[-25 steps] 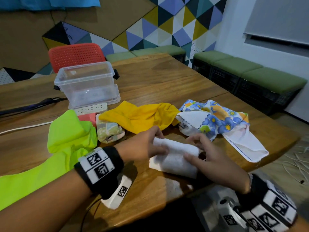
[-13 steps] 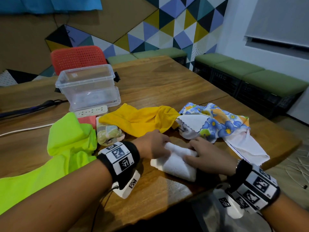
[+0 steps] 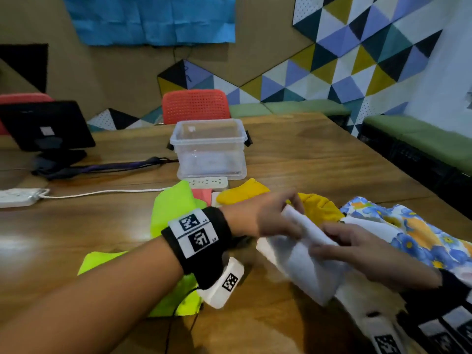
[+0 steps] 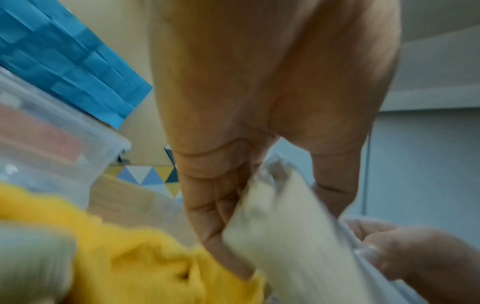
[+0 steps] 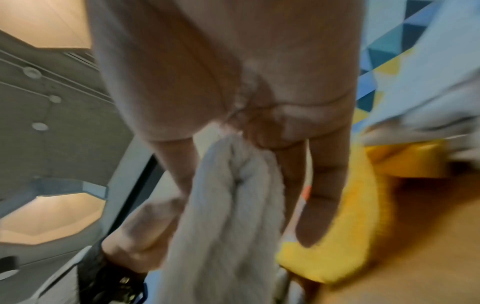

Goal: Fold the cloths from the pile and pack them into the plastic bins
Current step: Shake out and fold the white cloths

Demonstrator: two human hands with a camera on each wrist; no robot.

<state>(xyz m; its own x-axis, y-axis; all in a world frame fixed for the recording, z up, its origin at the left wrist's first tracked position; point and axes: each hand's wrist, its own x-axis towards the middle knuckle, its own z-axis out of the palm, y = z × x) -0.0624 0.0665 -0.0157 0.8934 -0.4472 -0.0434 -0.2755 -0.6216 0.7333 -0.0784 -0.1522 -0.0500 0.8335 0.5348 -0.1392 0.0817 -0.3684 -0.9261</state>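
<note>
Folded white cloth (image 3: 304,261) lifted; clear bin (image 3: 208,146) upright behind

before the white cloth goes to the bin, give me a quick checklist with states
1. Left hand grips white cloth: ok.
2. Right hand grips it: ok.
3. Cloth folded compact: ok, layers bunched in the right wrist view.
4. Bin open, no lid on: ok.
5. Room in bin: cannot tell, contents blurred.
6. Path clear: not ok, yellow cloth and power strip lie between.
</note>
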